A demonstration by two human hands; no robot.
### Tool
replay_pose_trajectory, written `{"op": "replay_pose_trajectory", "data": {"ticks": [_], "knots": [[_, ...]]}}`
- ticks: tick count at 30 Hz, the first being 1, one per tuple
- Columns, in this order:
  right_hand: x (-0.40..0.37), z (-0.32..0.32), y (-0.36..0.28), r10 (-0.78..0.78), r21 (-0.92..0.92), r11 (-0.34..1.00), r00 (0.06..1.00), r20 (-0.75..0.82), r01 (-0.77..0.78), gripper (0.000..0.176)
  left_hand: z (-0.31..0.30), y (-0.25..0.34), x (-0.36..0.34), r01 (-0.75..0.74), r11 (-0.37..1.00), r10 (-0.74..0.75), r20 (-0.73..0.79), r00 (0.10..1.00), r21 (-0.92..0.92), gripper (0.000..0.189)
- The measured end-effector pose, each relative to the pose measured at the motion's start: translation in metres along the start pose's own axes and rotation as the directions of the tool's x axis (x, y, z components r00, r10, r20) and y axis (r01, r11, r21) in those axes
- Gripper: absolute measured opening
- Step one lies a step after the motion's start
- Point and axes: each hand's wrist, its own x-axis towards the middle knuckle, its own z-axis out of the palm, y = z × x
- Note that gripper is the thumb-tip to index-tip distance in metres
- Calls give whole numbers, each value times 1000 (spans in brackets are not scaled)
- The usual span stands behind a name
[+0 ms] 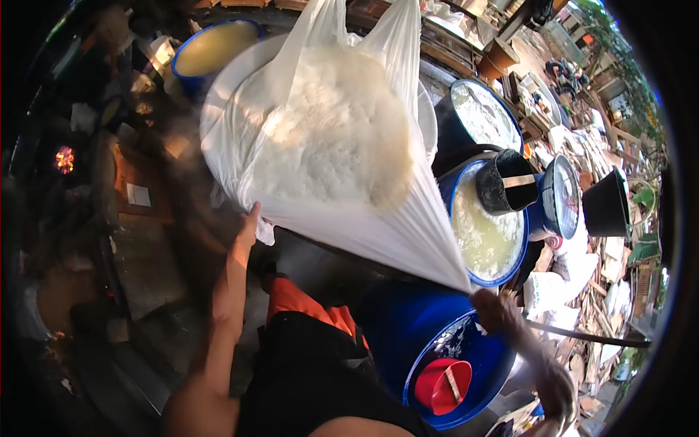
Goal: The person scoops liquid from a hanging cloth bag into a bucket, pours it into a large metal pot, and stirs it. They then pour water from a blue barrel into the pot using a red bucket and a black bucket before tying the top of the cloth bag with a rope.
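Observation:
A large white cloth hangs spread out, its upper ends rising past the top edge of the view. Pale, foamy, wet material lies in it. My left hand is closed on the cloth's lower left edge, with a small bunch of cloth hanging beside it. At the lower right corner my right hand grips the cloth, which is pulled taut toward it. Behind the cloth shows the pale rim of a wide round vessel.
A blue barrel holding a red scoop stands below my right hand. Right of the cloth are a blue barrel of cloudy liquid, a black bucket and scattered wood scraps. Fire glows at far left.

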Motion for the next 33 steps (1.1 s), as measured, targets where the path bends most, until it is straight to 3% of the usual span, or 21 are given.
{"op": "replay_pose_trajectory", "data": {"ticks": [2,5,6,9,10,11,13,14,15,16,17,18,19,20,21,24,26,27,28,30,33], "knots": [[-37,-8,-22,92,96,991,994,54,-97,12,3,-16,25,11,994,19,-261,965,113,90],[-70,-19,-43,237,226,940,966,98,-254,12,43,17,-43,102,977,-46,-278,959,189,96],[-67,-22,-46,246,242,935,966,85,-260,13,32,-24,-8,14,984,44,-315,948,179,89],[-50,-40,-49,224,305,927,975,10,-216,25,33,3,-63,-120,945,195,-230,953,305,74],[-42,-37,-50,336,458,841,942,-22,-289,31,26,11,-67,-34,936,108,-194,975,350,60],[-36,-37,-53,330,462,840,944,-18,-284,31,14,10,-69,-30,935,107,-201,974,353,60],[-21,-37,-59,389,894,178,864,319,-411,32,-16,6,-69,-196,959,226,-136,965,204,54],[-13,-25,-74,313,941,-127,887,339,-314,38,-45,3,-65,-275,890,338,-121,933,364,53],[-3,1,-79,170,910,-363,946,277,-201,39,-74,19,-78,-273,770,395,-94,914,577,51],[14,29,-85,-25,771,-619,985,169,-148,37,-101,34,-93,-264,770,348,-35,937,581,54],[33,75,-91,-186,608,-787,980,-68,-107,33,-118,57,-116,-295,696,416,-33,909,655,61],[64,77,-123,-240,521,-850,938,-249,-79,32,-133,84,-139,-268,621,417,-21,909,737,68],[89,89,-138,-285,413,-899,909,-303,-144,31,-171,77,-124,-234,570,403,-19,915,787,69],[128,61,-168,-387,538,-833,829,-403,-128,33,-200,81,-118,-232,608,370,-12,929,759,67],[152,44,-185,-439,623,-776,797,-415,-102,34,-225,72,-110,-232,537,497,-81,864,811,65],[213,-20,-233,-547,855,-510,731,-408,96,41,-273,110,-111,-137,525,214,25,976,840,47],[245,-66,-256,-535,856,-303,669,-516,418,48,-285,131,-118,-38,424,12,36,999,905,46],[258,-86,-256,-517,841,-185,677,-524,509,47,-314,114,-95,-14,515,-193,132,972,857,44],[266,-99,-255,-403,806,-42,728,-554,590,43,-320,116,-92,-12,584,-297,227,927,812,44],[287,-122,-243,-126,635,271,680,-722,724,42,-306,130,-108,13,647,-396,321,860,762,45],[321,-160,-174,282,627,552,584,-761,550,39,-245,188,-168,26,847,-403,610,683,531,30]]}}
